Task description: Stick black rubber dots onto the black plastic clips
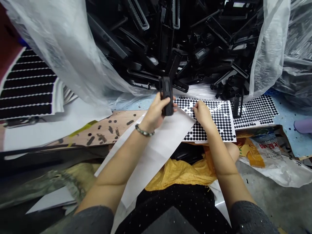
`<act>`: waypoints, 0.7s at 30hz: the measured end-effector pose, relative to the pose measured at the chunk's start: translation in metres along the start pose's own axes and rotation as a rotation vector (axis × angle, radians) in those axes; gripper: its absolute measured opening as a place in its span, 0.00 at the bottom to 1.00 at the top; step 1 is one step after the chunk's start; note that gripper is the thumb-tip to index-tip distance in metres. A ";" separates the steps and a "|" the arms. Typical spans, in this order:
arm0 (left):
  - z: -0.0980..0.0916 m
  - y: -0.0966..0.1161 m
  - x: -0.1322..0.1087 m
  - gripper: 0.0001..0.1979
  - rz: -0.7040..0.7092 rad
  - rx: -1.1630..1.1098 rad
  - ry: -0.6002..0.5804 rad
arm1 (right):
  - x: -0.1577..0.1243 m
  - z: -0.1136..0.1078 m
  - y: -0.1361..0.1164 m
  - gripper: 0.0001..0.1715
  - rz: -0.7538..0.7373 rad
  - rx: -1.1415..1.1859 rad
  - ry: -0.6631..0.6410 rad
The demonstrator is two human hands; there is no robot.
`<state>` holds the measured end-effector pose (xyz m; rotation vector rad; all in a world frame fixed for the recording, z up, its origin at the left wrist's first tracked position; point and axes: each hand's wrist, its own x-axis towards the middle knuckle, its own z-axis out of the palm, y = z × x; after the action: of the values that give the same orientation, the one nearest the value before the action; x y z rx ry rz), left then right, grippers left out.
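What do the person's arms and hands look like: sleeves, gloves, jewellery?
Both the left hand and right hand are bare, without gloves or visible rings. A beaded bracelet of dark, greyish beads circles the left wrist. Grey sleeves end near the elbows.

Black parts [195,42] heap inside a clear bag [68,48]. Strip sheets [26,84] lie left, yellow cloth [180,172] below, a printed sack [270,152] right.
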<state>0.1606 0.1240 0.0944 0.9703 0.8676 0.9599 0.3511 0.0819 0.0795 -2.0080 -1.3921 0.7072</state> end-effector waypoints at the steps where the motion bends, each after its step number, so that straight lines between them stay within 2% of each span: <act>1: 0.002 -0.006 -0.010 0.11 -0.082 -0.075 -0.009 | -0.004 0.002 0.000 0.09 0.004 0.144 0.022; 4: 0.008 -0.021 -0.035 0.12 -0.183 -0.204 -0.029 | -0.023 0.009 -0.005 0.08 0.010 0.613 -0.038; 7: 0.014 -0.032 -0.048 0.15 -0.121 -0.224 -0.049 | -0.043 0.015 -0.017 0.16 -0.019 0.856 -0.158; 12: 0.017 -0.041 -0.053 0.20 -0.010 -0.172 -0.050 | -0.058 0.017 -0.032 0.18 -0.123 0.771 -0.076; 21: 0.013 -0.049 -0.055 0.21 0.153 0.052 -0.042 | -0.061 0.019 -0.032 0.11 -0.186 0.544 0.006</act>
<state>0.1668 0.0564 0.0618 1.1099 0.7946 1.0472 0.2983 0.0365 0.0951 -1.4374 -1.2004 0.8803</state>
